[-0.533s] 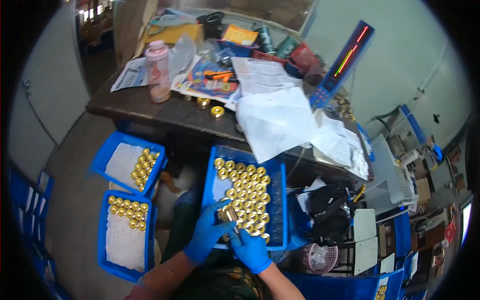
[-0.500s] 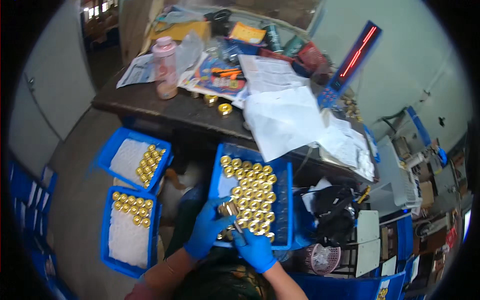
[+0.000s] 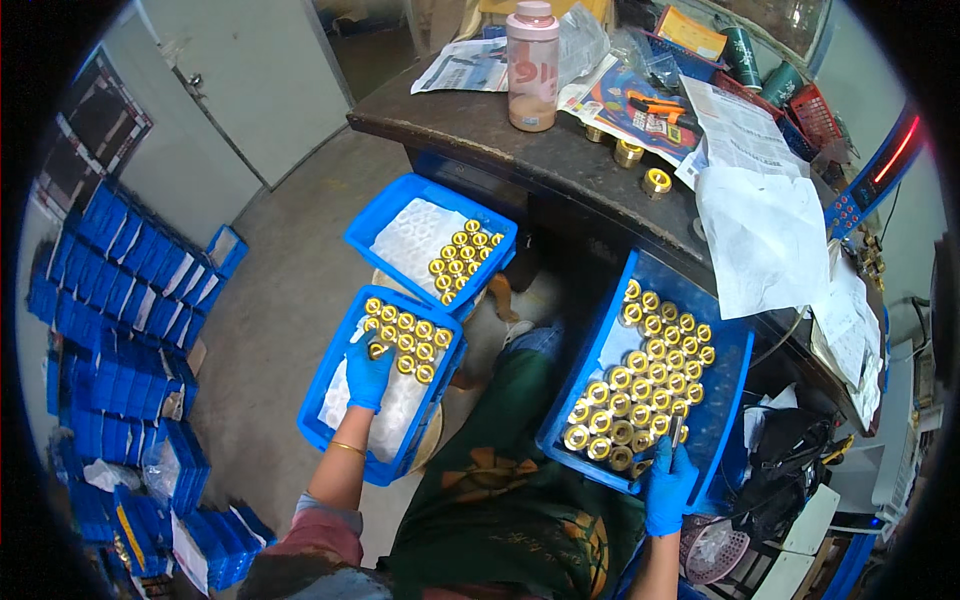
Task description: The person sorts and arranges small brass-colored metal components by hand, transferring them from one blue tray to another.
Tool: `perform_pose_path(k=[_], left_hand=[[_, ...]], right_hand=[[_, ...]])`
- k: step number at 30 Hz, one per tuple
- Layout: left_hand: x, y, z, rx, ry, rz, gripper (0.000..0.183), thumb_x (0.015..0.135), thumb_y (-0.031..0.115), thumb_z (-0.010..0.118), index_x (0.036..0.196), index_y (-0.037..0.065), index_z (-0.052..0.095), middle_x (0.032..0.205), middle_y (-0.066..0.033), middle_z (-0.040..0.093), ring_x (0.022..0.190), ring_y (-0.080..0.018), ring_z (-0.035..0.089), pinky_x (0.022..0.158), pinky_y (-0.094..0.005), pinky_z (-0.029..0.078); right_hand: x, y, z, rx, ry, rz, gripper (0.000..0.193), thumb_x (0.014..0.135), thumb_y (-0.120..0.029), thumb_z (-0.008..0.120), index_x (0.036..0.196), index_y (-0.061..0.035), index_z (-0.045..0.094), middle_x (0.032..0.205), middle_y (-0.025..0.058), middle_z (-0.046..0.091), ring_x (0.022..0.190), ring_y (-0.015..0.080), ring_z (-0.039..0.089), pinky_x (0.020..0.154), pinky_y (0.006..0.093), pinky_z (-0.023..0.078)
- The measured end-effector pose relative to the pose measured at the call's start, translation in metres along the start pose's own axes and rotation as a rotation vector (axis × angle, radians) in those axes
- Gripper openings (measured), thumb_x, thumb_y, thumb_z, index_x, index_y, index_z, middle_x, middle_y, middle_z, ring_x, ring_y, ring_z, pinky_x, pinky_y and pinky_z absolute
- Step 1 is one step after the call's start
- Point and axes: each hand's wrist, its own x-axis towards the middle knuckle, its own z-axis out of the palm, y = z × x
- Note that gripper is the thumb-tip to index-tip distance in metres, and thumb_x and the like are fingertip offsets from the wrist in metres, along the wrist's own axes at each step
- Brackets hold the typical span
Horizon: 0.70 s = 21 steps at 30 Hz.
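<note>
We found bare white lining [image 3: 385,425] free in the near half of the left tray [image 3: 335,440], behind the left hand [image 3: 369,372]; brass rings [image 3: 405,335] crowded its far end. The far tray [image 3: 375,232] lay just beyond, open at its left part. Between the trays and the right tray [image 3: 725,400] only a lap in green cloth [image 3: 500,480] lay. The right tray was packed with brass fittings [image 3: 640,385] beside the right hand [image 3: 668,490], bare along its right edge. The bench [image 3: 500,150] overhung it, heaped with papers [image 3: 765,240] and a bottle [image 3: 531,65].
</note>
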Motion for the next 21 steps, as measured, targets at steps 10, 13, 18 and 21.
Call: perform_pose_path(k=[10,13,18,21], left_hand=[[-0.004,-0.013,0.016,0.173,-0.022,-0.106,0.052,0.072,0.028,0.073,0.112,0.0,0.057,0.095,-0.02,0.061,0.083,-0.0295,0.062,0.072,-0.0366,0.049],[-0.001,0.039,0.013,0.231,-0.026,0.14,0.053,0.074,0.025,0.07,0.117,0.001,0.054,0.103,-0.0211,0.059,0.092,-0.0329,0.059,0.079,-0.0385,0.047],[-0.01,0.219,0.058,-0.007,-0.28,0.71,0.047,0.072,0.014,0.068,0.114,0.0,0.053,0.11,-0.0191,0.058,0.097,-0.0336,0.057,0.084,-0.0377,0.046],[-0.035,0.289,0.112,-0.061,-0.514,1.032,0.036,0.072,0.014,0.066,0.104,0.001,0.058,0.101,-0.0152,0.06,0.091,-0.0316,0.057,0.079,-0.0402,0.045]], right_hand=[[-0.009,-0.021,0.001,0.165,-0.031,0.044,0.021,0.09,-0.017,0.052,0.089,0.0029,0.059,0.064,0.0078,0.06,0.048,0.0112,0.052,0.042,0.0277,0.04],[-0.006,-0.011,-0.001,0.077,-0.035,-0.009,0.019,0.089,-0.017,0.053,0.083,0.001,0.059,0.063,0.008,0.061,0.047,0.0106,0.053,0.041,0.0274,0.041],[-0.008,-0.024,-0.002,0.093,-0.049,0.008,0.026,0.088,-0.023,0.057,0.078,0.0005,0.059,0.06,0.0128,0.061,0.046,0.0205,0.057,0.044,0.0333,0.043],[-0.001,0.002,-0.002,-0.053,0.025,-0.196,0.026,0.086,-0.023,0.059,0.077,0.0011,0.058,0.057,0.019,0.057,0.047,0.0267,0.059,0.043,0.0361,0.042]])
